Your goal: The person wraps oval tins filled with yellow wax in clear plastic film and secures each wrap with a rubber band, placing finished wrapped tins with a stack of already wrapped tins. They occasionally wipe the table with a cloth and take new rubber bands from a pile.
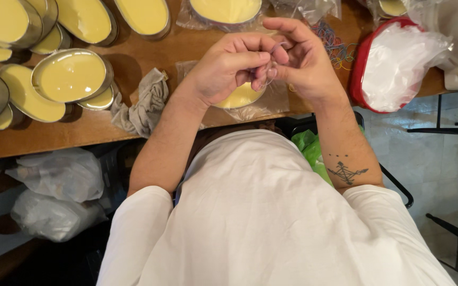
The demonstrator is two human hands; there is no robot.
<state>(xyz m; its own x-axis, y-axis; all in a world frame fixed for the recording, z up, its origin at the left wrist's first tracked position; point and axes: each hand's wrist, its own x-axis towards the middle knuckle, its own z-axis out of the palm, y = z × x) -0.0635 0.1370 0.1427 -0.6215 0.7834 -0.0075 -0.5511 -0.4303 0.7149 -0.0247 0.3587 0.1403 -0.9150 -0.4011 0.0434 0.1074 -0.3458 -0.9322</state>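
Yellow filling shows through a clear plastic bag (pixel 263 103) lying on the wooden table (pixel 43 135), and my two hands meet just above it. From here I judge the step to be working a rubber band (pixel 271 69) open for the bagged oval tin (pixel 239 97): the left hand (pixel 223 66) is curled with thumb and forefinger pinched on the thin loop, and the right hand (pixel 298 58) has its fingers bent, hooking the same loop from the other side. Neither hand touches the tin; it sits under them near the table's edge. The next move, as I read it, needs the loop held wide and the bag's neck gathered. A pile of coloured bands (pixel 337 50) lies just right of my right hand. Beyond it stands a red tub (pixel 359 74) lined with white plastic. Open tins of yellow filling (pixel 70 75) crowd the left, unbagged, beside a crumpled grey rag (pixel 144 103). Another bagged tin (pixel 223 13) lies at the far edge.
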